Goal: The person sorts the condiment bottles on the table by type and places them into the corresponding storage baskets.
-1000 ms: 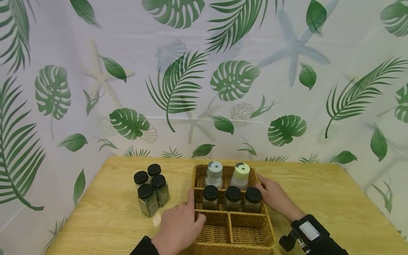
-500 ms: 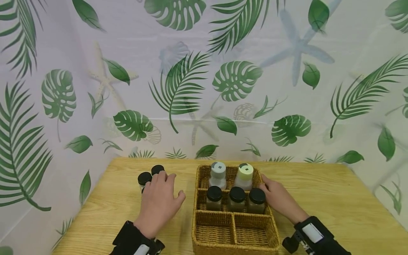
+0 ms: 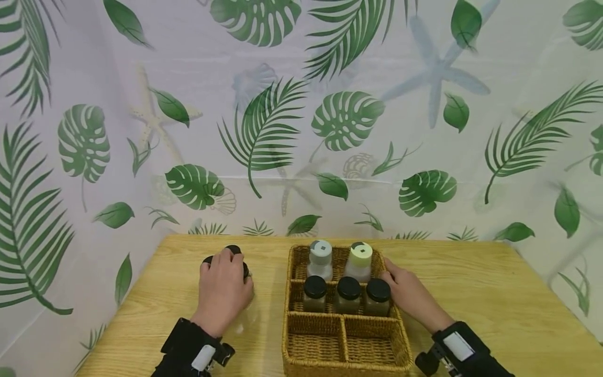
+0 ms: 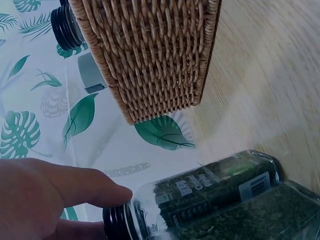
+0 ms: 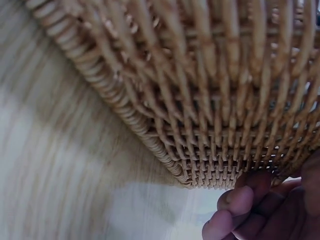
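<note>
My left hand [image 3: 221, 293] is over the cluster of spice jars at the left of the table, its fingers and thumb at a black lid. In the left wrist view, a clear spice jar [image 4: 210, 192] with dried green herbs appears tilted by the camera angle, and my hand grips its black lid [image 4: 122, 220]. A second herb jar [image 4: 270, 215] lies right beside it. My right hand [image 3: 412, 293] holds the back right side of a wicker basket [image 3: 346, 366]; its curled fingers [image 5: 240, 200] show against the weave in the right wrist view.
The basket's back row has a white-capped bottle [image 3: 320, 262] and a yellow-capped bottle [image 3: 360, 264]. Three black-lidded jars [image 3: 348, 293] stand in its middle row. Two front compartments [image 3: 315, 345] are bare. A leaf-print cloth [image 3: 282, 131] hangs behind the wooden table [image 3: 480, 293].
My left hand has left the basket's left side, moved left to the loose jars and lowered its fingers around a lid. My right hand has stayed at the basket.
</note>
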Tool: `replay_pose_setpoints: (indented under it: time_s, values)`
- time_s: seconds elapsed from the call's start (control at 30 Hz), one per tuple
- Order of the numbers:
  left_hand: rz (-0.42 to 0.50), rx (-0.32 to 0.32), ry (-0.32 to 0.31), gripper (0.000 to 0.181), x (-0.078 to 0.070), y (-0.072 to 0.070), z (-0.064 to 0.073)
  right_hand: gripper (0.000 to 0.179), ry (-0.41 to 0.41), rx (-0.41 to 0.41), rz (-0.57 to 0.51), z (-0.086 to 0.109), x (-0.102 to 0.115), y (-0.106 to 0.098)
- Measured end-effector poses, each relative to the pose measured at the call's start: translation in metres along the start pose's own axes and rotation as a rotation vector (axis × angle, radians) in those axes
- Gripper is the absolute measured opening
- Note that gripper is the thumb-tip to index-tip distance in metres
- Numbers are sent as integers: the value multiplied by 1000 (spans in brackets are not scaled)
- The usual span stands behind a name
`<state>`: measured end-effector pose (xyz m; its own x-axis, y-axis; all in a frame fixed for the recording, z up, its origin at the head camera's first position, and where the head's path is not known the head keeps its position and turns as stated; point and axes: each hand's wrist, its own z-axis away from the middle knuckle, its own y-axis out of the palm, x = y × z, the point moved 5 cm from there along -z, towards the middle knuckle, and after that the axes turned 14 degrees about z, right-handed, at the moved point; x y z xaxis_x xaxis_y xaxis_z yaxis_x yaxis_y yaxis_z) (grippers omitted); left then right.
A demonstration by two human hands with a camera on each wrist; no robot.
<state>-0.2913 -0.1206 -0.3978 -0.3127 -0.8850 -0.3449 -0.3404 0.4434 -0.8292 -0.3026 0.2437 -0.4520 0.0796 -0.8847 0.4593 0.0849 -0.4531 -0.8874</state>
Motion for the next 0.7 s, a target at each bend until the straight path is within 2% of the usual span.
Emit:
replay_pose_setpoints:
  time_s: [0.13,0.33,0.47,0.57,0.7]
  values:
    - [4,-8,28,23,-1,-1,-1,59,-1,-16,0,-1,-2,1]
    - [84,33,11,21,-1,1,-3,58,4,-22,-1,-2,-3,3]
    - [119,29,16,19,-2,-1,-5,58,0,-29,-1,-1,-1,2]
    - [151,10,29,18,-7,-5,-8,58,-5,-39,4,0,0,0]
    - [211,-12,49,22,-22,-16,-11,58,0,-43,2,2,-1,-1]
